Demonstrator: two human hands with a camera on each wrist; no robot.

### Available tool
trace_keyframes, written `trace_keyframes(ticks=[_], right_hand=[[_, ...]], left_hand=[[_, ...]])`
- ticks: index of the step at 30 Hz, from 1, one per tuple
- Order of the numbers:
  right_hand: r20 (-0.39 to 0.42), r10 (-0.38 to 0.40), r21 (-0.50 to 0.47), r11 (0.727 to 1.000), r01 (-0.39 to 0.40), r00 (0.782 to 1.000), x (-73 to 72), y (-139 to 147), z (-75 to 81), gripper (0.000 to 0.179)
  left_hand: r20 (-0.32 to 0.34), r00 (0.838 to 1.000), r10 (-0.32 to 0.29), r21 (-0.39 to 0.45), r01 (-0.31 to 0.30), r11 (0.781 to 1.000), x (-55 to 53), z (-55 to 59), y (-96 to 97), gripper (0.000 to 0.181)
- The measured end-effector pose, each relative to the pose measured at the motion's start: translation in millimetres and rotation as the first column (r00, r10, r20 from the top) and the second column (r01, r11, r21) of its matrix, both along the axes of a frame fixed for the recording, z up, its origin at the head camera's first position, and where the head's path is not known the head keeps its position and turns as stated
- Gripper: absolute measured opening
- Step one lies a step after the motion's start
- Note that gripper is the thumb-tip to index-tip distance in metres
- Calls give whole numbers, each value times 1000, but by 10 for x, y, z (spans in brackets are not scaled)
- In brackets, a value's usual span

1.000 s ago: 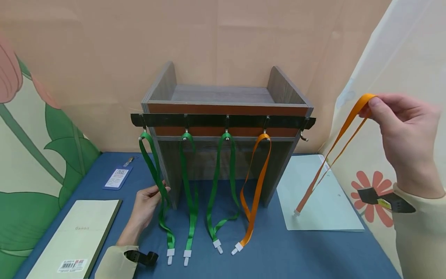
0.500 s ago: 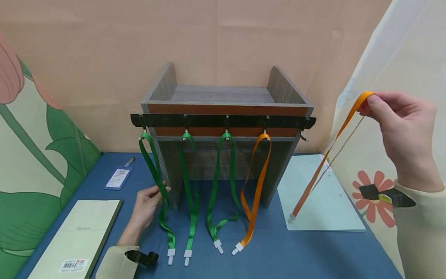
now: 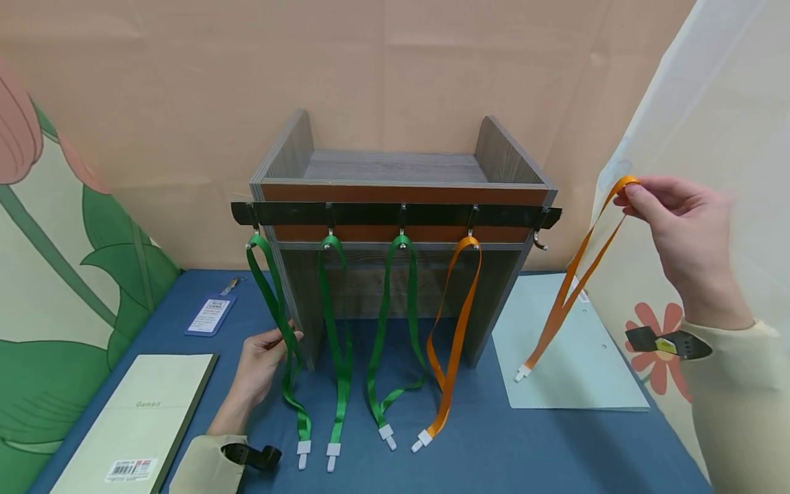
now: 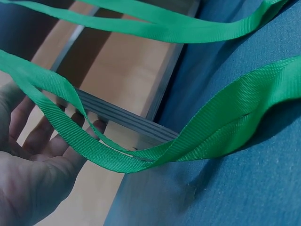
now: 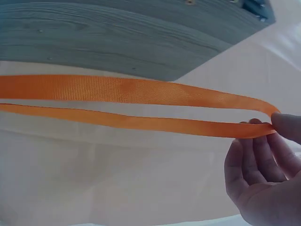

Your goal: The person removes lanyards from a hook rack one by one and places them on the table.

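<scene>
In the head view, my right hand [image 3: 685, 233] pinches the top of an orange lanyard [image 3: 570, 285] between thumb and fingers. Its loop hangs down at a slant, ending in a white clip above a pale sheet; the right wrist view shows the two strands of the strap. My left hand [image 3: 262, 360] rests its fingertips against the left side panel of a grey wooden shelf [image 4: 127, 117], partly behind a green lanyard [image 3: 290, 357]. On a black hook rail [image 3: 370, 214] hang three green lanyards and another orange lanyard [image 3: 458, 322]. The rightmost hook [image 3: 538, 240] carries nothing.
A pale notebook [image 3: 132, 418] lies at the left front of the blue table [image 3: 481, 453]. Behind it lies a blue badge holder [image 3: 210, 314] with a metal clip. The pale sheet [image 3: 592, 377] lies to the right of the shelf.
My right hand has moved left towards the rail with the orange lanyard, ending slightly lower, and the strap's lower end has swung. My left hand and the hung lanyards stay put.
</scene>
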State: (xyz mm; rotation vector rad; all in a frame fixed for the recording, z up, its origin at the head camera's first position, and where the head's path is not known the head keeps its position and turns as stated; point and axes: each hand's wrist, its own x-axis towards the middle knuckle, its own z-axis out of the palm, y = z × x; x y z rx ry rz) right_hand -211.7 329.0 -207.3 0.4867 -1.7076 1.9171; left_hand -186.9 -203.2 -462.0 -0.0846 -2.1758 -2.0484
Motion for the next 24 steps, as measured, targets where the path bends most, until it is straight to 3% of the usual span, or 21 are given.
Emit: trace_keyframes(ticks=[4, 8, 11, 17, 24], right_hand=[[50, -54, 94, 994, 49, 997, -42, 36, -101, 27], [70, -157, 197, 970, 140, 985, -62, 88, -199, 24], [81, -246, 287, 934, 214, 966, -63, 131, -272, 23], [88, -386, 476, 826, 302, 918, -61, 180, -429, 27], [147, -431, 555, 781, 286, 890, -91, 206, -680, 35]], left_hand=[[-13, 1000, 1, 5, -1, 1000, 3, -2, -3, 35], [-16, 1000, -6, 3, 6, 1000, 7, -7, -3, 35], [-10, 1000, -5, 8, 5, 1000, 14, -11, -2, 35], [-15, 1000, 3, 13, -2, 1000, 22, -11, -2, 33], [-15, 1000, -3, 22, 4, 1000, 13, -1, 4, 33]])
